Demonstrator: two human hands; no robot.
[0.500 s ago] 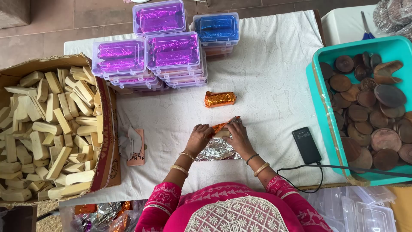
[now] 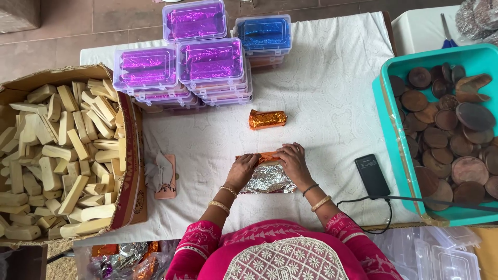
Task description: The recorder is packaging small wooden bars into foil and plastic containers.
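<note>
On the white cloth in front of me lies a sheet of foil (image 2: 268,179), silver inside and orange outside, folded around a small block. My left hand (image 2: 241,170) presses the foil's left end. My right hand (image 2: 294,163) presses its right end and far edge. Both hands grip the foil. A finished orange-wrapped block (image 2: 267,119) lies just beyond, apart from my hands.
A cardboard box (image 2: 130,155) of pale wooden blocks stands at the left. Stacked clear boxes with purple (image 2: 210,62) and blue (image 2: 261,33) foil stand at the back. A teal tub (image 2: 394,135) of brown discs sits right, a black phone (image 2: 372,175) with cable beside it. A small pink card (image 2: 166,176) lies left.
My hands have shifted slightly along the foil, folding it tighter over the block. Nothing else has moved.
</note>
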